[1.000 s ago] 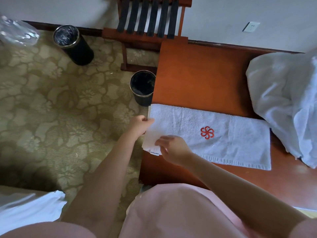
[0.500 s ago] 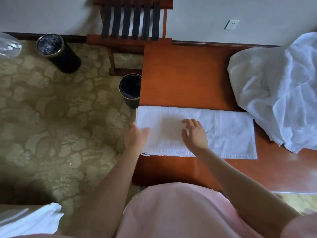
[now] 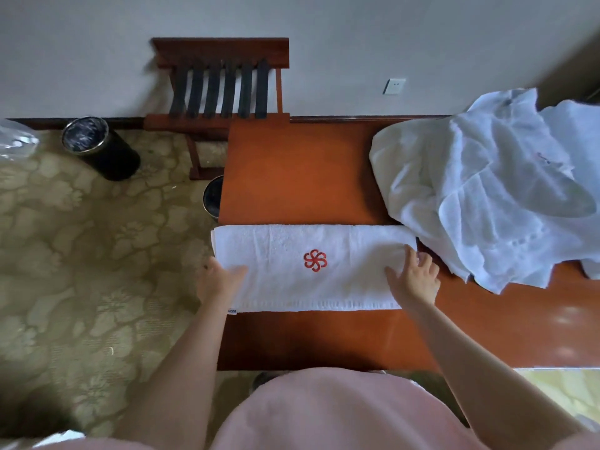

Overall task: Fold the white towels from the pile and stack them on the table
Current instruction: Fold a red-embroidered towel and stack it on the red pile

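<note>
White towel [image 3: 311, 267], folded to a long strip with the red flower logo up, lies flat at lower centre of frame on the orange table [image 3: 292, 170], its right end just beside the loose towel pile [image 3: 487, 190] at upper right. Left hand [image 3: 217, 280] and right hand [image 3: 414, 280] lie flat with straight fingers, pressing the short ends, gripping nothing. Terry looks soft, light and floppy, so I'd pinch both corners of one end, not the middle.

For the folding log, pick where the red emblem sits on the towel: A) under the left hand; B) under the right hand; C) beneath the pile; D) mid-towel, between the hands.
D: the red emblem lies midway along the towel, left hand and right hand at its ends.
</note>
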`<state>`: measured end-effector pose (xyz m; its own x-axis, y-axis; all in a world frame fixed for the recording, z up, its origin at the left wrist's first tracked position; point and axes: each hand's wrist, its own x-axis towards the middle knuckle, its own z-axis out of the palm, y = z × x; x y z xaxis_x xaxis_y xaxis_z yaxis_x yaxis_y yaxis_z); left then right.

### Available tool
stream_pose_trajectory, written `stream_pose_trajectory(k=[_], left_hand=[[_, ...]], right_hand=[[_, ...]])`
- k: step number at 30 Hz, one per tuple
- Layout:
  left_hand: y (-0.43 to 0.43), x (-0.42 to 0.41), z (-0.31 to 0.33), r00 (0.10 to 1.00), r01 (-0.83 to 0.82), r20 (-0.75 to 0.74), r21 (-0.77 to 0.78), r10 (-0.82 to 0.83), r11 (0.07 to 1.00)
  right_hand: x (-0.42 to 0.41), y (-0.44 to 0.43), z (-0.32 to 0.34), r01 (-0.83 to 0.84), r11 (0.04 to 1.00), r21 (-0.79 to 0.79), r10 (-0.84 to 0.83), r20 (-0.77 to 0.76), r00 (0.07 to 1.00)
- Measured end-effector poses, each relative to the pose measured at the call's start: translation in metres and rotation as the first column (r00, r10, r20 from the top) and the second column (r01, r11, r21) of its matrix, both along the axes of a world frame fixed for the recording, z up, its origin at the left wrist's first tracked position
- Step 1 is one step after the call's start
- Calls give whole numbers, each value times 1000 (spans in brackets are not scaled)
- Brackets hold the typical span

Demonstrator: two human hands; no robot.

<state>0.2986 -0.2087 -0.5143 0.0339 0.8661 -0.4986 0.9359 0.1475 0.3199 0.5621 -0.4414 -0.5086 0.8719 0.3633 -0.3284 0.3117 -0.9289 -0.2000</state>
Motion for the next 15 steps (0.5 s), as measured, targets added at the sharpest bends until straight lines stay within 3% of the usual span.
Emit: stream_pose_trajectory(k=[5,7,10,12,15], left_hand=[[-10,6,8,990,-74,110,-109,86,991],[-21,8,9,976,-78,195,-80,92,994],[-39,12,10,985,16,171,28,-20,999],[-46,18,13,979,94,180,13,-94,996],[-46,27,22,970,169,182,-42,-159,985]], right_hand=[[23,-1,-2,-97,995,14,98,-127,987],[29,2,-1,-132,990,59,141,-199,970],[35,3,2,-179,977,114,205,-290,935],[33,2,5,-232,967,109,254,-279,926],[27,2,11,-312,940,135,330,-144,933]])
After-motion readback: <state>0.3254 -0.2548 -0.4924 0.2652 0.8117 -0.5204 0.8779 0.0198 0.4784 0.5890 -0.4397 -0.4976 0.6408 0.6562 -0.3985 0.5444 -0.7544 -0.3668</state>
